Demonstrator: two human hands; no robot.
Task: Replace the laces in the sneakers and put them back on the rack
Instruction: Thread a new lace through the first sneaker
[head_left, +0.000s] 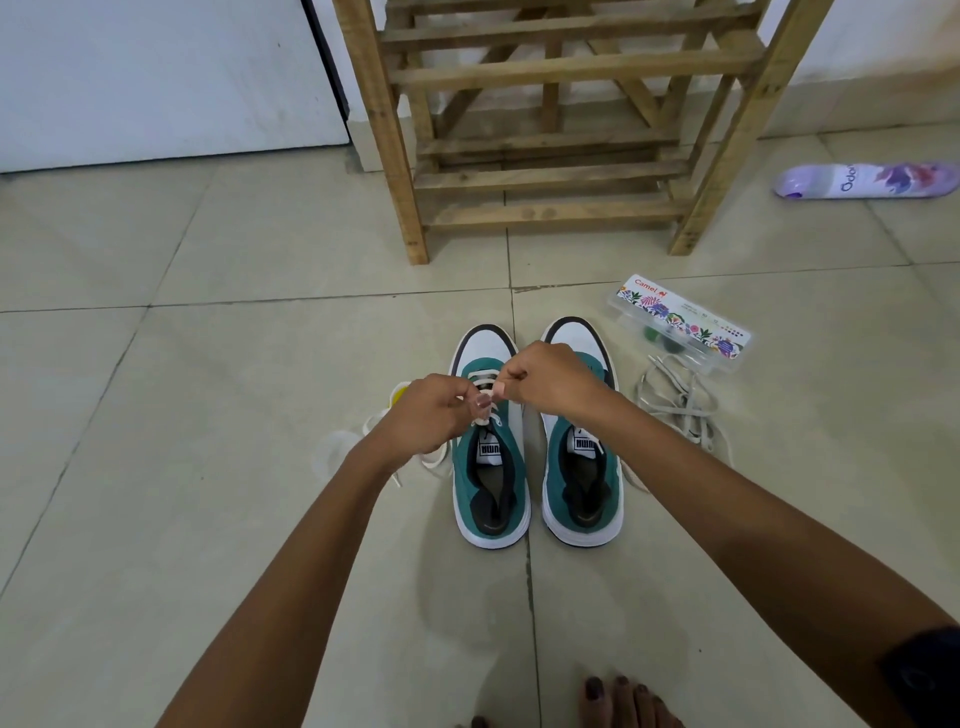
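floor (208, 364): beige tiles
centre: sneakers (535, 467) side by side
far: wooden rack (561, 130)
right: old laces (680, 405), clear box (680, 322), spray can (867, 180)
left: new lace (426, 457)

Purple spray can (866, 180) lying on tiled floor (208, 364), clear plastic box (680, 322)

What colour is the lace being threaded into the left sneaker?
White or off-white lace, on the teal and white left sneaker; head view, the only one.
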